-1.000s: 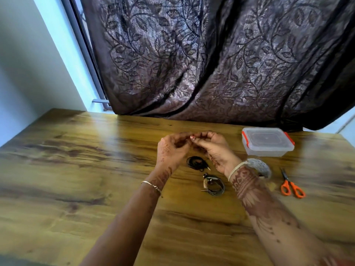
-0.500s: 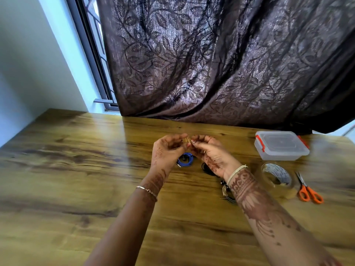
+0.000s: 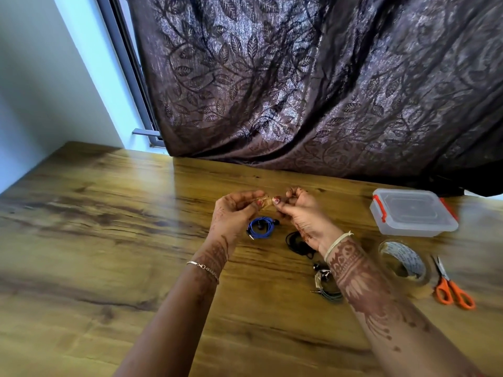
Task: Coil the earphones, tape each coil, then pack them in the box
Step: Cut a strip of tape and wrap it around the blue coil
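My left hand [image 3: 235, 210] and my right hand [image 3: 300, 213] are raised over the table and pinch a short strip of clear tape [image 3: 268, 201] stretched between their fingertips. Under them a coiled blue earphone [image 3: 261, 227] lies on the wood. A coiled black earphone [image 3: 296, 244] lies partly under my right wrist. A grey-green coil [image 3: 328, 289] with tape round it sits beside my right forearm. The clear plastic box [image 3: 412, 213] with red clips stands lidded at the right.
A roll of clear tape [image 3: 404, 263] and orange-handled scissors [image 3: 450, 288] lie right of my right forearm. A dark leaf-patterned curtain [image 3: 313, 85] hangs down to the wooden table's [image 3: 109, 240] far edge. The wall and window frame are on the left.
The view has shifted so everything sits further right. My hands have drawn slightly apart, and the tape strip now shows between them. The blue coil has come into sight below.
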